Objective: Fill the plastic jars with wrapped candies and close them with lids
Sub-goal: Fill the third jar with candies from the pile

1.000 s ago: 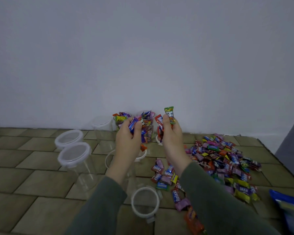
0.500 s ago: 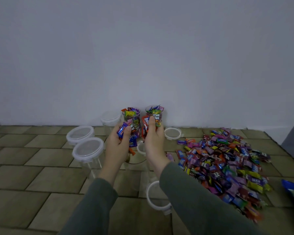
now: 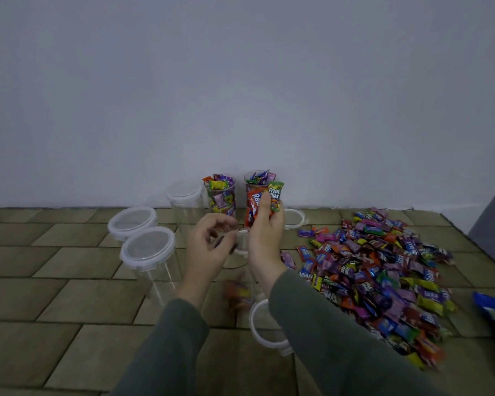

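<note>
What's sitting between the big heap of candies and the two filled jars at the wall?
In the head view, a loose white lid lies on the tiled floor between the candy pile and the filled jars; the right hand holds candies nearby.

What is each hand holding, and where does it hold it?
The right hand grips a few wrapped candies by their lower ends. The left hand holds nothing, fingers loosely curled.

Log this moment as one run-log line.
left hand: open, candies dropping into open jar | right hand: holding candies | lid: off
</note>
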